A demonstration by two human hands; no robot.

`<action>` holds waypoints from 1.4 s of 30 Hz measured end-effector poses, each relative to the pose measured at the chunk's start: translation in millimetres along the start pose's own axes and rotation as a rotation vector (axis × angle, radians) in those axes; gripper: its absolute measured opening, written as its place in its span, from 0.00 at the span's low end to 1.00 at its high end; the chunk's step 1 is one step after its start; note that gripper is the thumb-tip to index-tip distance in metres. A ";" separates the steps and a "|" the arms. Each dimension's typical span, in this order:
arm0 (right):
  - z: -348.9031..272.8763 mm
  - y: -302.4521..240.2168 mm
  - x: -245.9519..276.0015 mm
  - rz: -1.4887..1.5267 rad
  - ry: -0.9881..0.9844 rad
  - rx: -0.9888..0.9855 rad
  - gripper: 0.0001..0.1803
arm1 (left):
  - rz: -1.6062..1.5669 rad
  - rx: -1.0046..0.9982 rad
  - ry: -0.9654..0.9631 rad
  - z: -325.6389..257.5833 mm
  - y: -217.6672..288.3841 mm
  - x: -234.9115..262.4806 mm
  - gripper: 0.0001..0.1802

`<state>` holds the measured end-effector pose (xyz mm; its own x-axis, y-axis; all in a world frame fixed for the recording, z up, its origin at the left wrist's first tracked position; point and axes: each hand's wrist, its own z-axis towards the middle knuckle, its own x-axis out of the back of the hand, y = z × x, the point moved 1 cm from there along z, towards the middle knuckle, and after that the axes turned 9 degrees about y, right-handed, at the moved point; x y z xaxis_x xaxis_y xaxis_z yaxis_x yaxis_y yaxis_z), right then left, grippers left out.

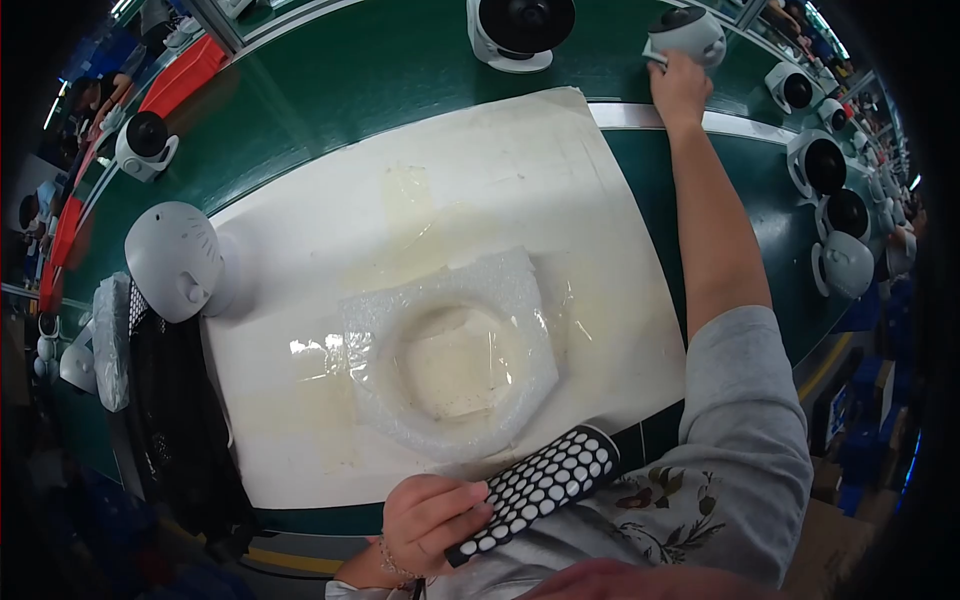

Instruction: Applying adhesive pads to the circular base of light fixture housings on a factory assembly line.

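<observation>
My left hand [432,522] is closed on one end of a curved black piece with rows of white dots [548,484], held at the near edge close to my body. My right arm stretches far to the right, where my right hand [682,88] grips a white round-bodied device [692,38] by its stand. That device is at the far side of the green bench; my palm hides part of the stand. Between my hands lies a foam ring [450,440] with a round opening, wrapped in clear tape, on a white board [300,420]. Nothing sits in the ring.
A similar white device [172,258] lies at the board's left edge, beside black netting [180,410] and a wrapped white packet [112,340]. Another with a dark front [522,22] stands beyond the board. Several more line the right side. A red bin [185,78] is far left.
</observation>
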<state>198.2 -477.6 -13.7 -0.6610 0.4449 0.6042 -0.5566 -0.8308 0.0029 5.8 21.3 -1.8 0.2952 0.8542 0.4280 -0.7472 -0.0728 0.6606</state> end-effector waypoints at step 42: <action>-183.5 -94.9 280.6 1.355 -1.131 0.116 0.11 | -0.356 0.793 0.304 -17.9 0.1 -4.8 0.06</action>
<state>-26.8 -212.5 9.3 0.0824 -0.8973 0.4336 0.1045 -0.4249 -0.8992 -6.3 26.4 -14.7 0.1764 0.9843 0.0118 0.0184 -0.0153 0.9997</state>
